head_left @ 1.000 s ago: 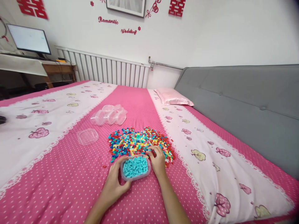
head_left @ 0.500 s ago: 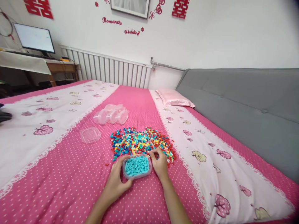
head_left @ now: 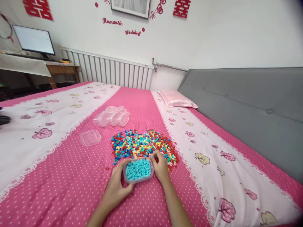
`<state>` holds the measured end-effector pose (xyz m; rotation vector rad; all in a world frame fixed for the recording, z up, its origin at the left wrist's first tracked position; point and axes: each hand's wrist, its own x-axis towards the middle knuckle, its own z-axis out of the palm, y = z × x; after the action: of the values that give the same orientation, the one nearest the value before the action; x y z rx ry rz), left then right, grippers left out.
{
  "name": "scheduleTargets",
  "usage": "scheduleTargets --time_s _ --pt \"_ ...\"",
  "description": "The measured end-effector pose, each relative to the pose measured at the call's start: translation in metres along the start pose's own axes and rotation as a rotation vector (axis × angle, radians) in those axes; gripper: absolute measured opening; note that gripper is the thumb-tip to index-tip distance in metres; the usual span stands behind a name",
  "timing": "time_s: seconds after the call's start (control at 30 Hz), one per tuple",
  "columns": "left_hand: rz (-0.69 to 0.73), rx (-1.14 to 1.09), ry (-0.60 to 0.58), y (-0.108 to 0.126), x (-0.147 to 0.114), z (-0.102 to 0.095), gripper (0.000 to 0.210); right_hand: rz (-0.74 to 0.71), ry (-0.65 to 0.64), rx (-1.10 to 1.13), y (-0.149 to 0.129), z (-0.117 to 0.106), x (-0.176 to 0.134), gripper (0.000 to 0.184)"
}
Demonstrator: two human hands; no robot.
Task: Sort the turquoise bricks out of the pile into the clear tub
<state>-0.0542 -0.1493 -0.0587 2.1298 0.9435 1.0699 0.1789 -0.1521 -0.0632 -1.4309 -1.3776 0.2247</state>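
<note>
A clear plastic container (head_left: 138, 181) full of small turquoise building bricks (head_left: 138, 169) is in front of me on the bed. My left hand (head_left: 118, 179) is closed on its left side, thumb at the near rim and fingers at the far left corner. At the right rim is my right hand (head_left: 159, 165), its thumb and fingers pinched together; whatever is between the fingertips is too small to make out. Just beyond the container spreads a pile of mixed bricks (head_left: 134, 143) in red, blue, yellow, white and turquoise.
A clear lid (head_left: 90, 138) lies left of the pile. Several stacked clear containers (head_left: 112, 116) are behind it. One stray red brick (head_left: 107, 168) lies by my left hand. A pink pillow (head_left: 176, 99) rests near the grey headboard (head_left: 241, 94).
My right hand has shifted slightly left, bringing its pinched fingertips closer to the container's right rim. My left hand keeps its hold on the container.
</note>
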Motion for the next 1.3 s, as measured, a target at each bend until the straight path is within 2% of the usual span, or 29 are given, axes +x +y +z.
scheduleTargets --time_s 0.2,0.4,0.5,0.67,1.0,1.13,1.3 --pt "0.017 0.027 0.016 0.000 0.000 0.000 0.067 -0.019 -0.028 -0.026 -0.003 -0.001 0.000 0.018" --pt "0.008 0.024 0.020 0.001 0.000 -0.001 0.067 -0.019 -0.033 -0.038 -0.001 0.000 0.000 0.030" --pt "0.007 0.019 0.009 0.002 0.001 -0.001 0.067 -0.011 -0.037 -0.028 0.001 0.000 0.000 0.027" --pt "-0.006 0.007 0.008 0.005 0.002 -0.001 0.065 0.030 0.049 -0.016 0.003 0.000 0.000 0.020" --pt "0.007 0.020 0.011 0.002 0.001 -0.001 0.064 0.035 0.160 0.035 0.001 -0.007 0.002 0.042" --pt "-0.004 0.008 0.006 0.005 0.002 -0.002 0.064 -0.006 0.050 0.045 -0.018 -0.014 0.010 0.044" --pt "0.001 -0.001 0.019 0.005 0.002 -0.001 0.064 -0.147 -0.219 0.036 -0.059 -0.009 0.013 0.022"
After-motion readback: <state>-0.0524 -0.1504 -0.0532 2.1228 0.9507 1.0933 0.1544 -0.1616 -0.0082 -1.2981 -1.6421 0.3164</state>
